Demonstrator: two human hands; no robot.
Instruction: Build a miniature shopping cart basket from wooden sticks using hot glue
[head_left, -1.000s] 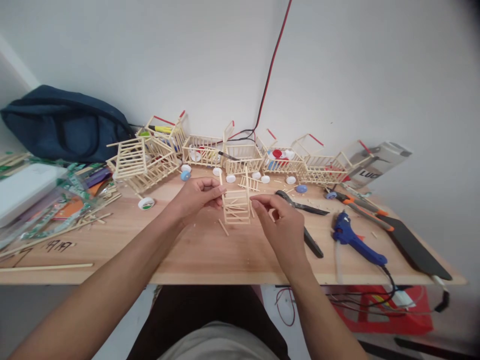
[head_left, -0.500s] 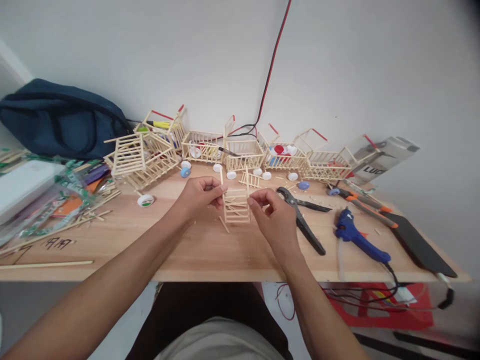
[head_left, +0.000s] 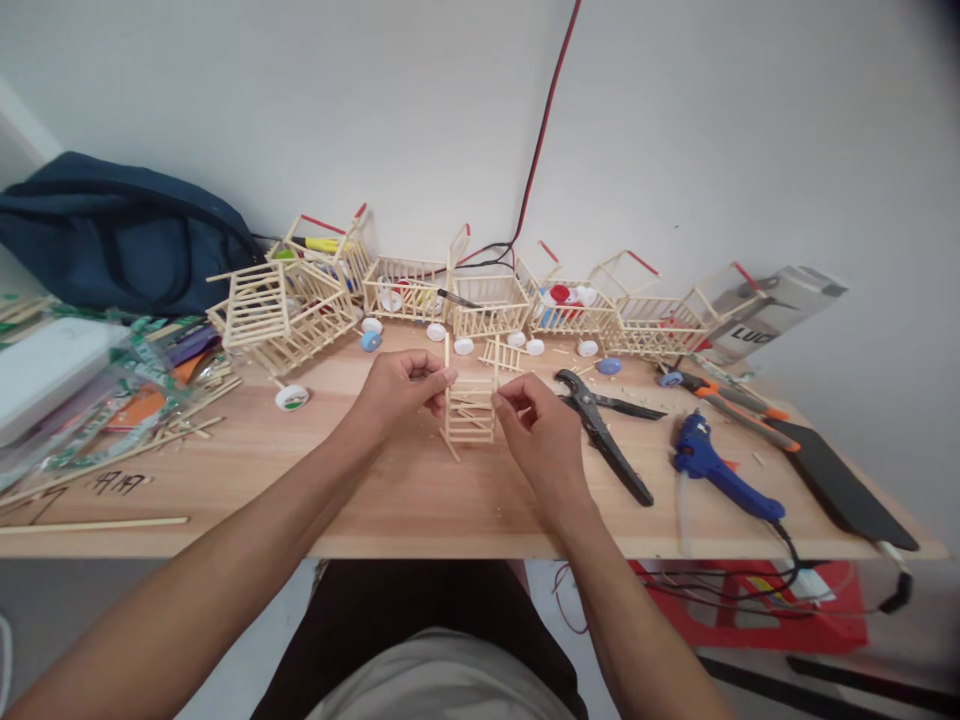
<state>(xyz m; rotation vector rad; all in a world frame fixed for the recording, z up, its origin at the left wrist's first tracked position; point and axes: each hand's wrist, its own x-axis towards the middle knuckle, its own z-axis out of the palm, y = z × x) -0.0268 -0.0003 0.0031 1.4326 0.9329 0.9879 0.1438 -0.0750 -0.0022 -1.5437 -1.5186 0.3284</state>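
Observation:
Between my hands is a small ladder-like frame of thin wooden sticks (head_left: 471,424), held upright over the middle of the table, its two long side sticks pointing up. My left hand (head_left: 405,388) pinches its left side stick between thumb and fingers. On the other side, my right hand (head_left: 536,415) pinches the right side stick near mid-height. A loose short stick (head_left: 451,447) lies on the table just by the frame's lower left corner. Behind it rests a small slatted stick panel (head_left: 504,356), partly hidden by the frame's upright.
Several miniature stick carts (head_left: 491,305) with bottle-cap wheels line the wall. To my right lie black cutters (head_left: 606,440), a blue glue gun (head_left: 724,470), orange-handled pliers (head_left: 739,405) and a black flat object (head_left: 844,485). On the left are a blue bag (head_left: 127,235) and a white box (head_left: 60,370).
Both hands keep their pinch on the stick frame. My right hand and the frame's right side have shifted slightly left, and the view has moved a little.

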